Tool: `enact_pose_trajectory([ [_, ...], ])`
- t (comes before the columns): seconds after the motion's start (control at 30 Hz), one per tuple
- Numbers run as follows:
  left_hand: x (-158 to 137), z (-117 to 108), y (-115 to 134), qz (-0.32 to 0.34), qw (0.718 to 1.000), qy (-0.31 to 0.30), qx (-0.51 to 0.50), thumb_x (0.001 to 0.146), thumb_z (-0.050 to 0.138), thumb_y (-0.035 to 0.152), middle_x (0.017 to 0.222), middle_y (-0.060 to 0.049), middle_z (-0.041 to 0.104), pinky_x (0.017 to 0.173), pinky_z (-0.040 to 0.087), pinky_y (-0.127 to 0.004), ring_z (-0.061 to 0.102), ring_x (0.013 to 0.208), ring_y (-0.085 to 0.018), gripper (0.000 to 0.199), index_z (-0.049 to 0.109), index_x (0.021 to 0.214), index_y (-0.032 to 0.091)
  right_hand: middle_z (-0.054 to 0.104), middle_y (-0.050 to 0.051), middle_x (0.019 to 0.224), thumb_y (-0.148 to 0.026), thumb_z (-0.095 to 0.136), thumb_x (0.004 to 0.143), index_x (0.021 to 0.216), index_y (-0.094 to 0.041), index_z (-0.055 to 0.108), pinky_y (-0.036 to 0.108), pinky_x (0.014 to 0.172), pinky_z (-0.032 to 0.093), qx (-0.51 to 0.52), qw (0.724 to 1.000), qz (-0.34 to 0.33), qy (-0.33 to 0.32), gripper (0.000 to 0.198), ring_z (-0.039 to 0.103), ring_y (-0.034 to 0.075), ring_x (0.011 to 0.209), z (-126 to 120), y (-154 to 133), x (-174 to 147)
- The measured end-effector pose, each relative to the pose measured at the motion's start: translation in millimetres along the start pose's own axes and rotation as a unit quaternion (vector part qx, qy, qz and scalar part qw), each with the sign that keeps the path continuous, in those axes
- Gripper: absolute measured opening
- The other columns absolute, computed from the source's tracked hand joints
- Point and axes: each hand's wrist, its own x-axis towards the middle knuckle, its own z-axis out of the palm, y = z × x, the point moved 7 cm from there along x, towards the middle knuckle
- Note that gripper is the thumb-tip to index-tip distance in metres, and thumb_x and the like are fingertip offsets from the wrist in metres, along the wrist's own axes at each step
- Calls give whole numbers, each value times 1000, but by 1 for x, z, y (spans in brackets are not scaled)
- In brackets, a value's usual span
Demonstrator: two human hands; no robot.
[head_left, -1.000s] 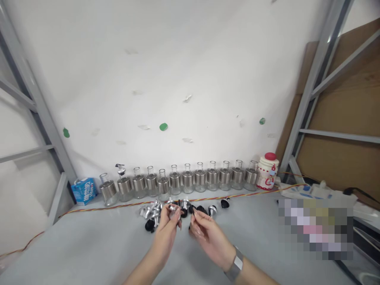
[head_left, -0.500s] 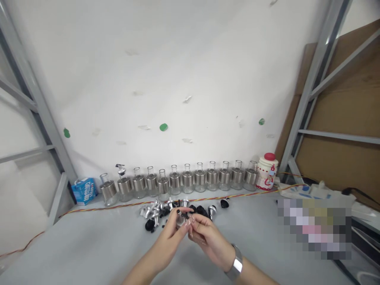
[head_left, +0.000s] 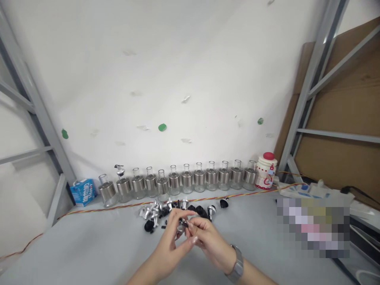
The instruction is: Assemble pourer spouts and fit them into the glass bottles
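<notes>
Silver-and-black spouts (head_left: 154,218) litter a grey table (head_left: 89,245) before a white wall (head_left: 208,71).

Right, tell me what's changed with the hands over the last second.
The left hand and right hand, apart before, have come together at a small silver-and-black piece. The left thumb and forefinger have spread wider; the right fingers pinch the piece's black part. The row of bottles stayed put.
</notes>
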Motion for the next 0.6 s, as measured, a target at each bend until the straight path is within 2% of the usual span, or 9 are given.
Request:
enact_pose_trajectory([
  [0.13,-1,1,1,8,1000,4,-16,79,50,29,97,-6,45,71,38,-28,47,88,-22,32,51,111,28,37,-6,47,-41,64,67,54,-14,52,24,45,9,16,1000,-6,-18,32,18,4,41,3,-1,-1],
  [0.3,0,0,0,26,999,6,-18,81,46,31,94,-5,44,75,36,-28,45,89,-21,30,52,110,27,33,-8,43,-37,65,67,54,-14,50,24,44,8,50,998,-14,-41,30,17,4,39,10,-6,-4],
  [0.5,3,3,-10,51,998,5,-30,81,47,30,93,-3,39,75,38,-28,43,89,-19,27,50,108,28,28,-10,42,-23,68,60,48,-16,42,23,44,9,86,996,-3,-19,29,16,4,40,12,-5,-5],
  [0.6,2,4,-9,51,998,2,-35,82,46,29,94,-3,38,78,38,-29,43,91,-19,27,49,109,29,29,-9,42,-23,67,60,48,-16,42,23,43,9,84,996,-3,-20,29,16,4,40,11,-5,-5],
])
